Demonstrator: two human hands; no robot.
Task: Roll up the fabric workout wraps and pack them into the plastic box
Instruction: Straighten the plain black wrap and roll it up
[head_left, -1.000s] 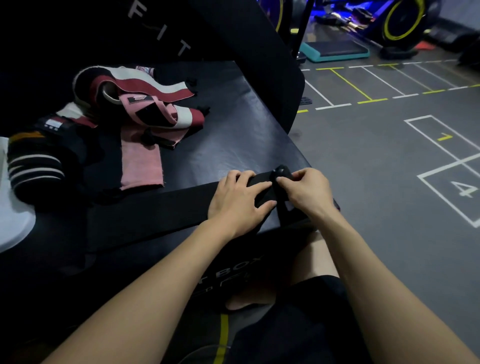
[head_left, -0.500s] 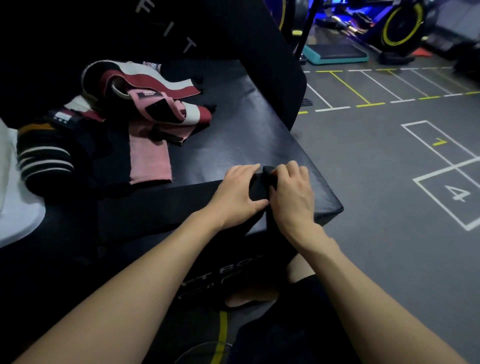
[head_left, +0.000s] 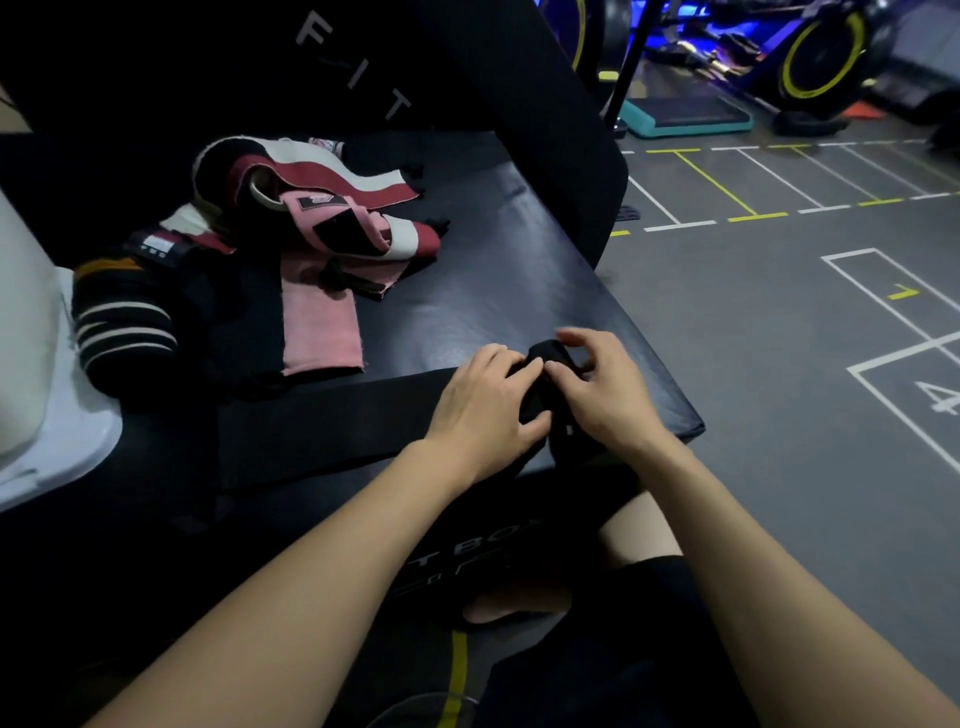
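A black wrap (head_left: 332, 421) lies stretched flat along the near edge of a black padded box (head_left: 498, 291), its right end bunched into a small roll near the box's right corner. The left hand (head_left: 488, 410) has its curled fingers and thumb on that roll from the left, and the right hand (head_left: 605, 395) pinches it from the right with fingers bent over the top, so both hands are clamped on the same wrap. Farther back on the box from the black wrap lies a loose pile of pink, maroon and white wraps (head_left: 322, 228), unrolled and overlapping. To the left of that pile sits a rolled black wrap with white stripes (head_left: 124, 327), touching a white plastic box (head_left: 36, 364) at the box's left edge. Beyond the box's right side is a grey floor (head_left: 779, 364) with painted lines.
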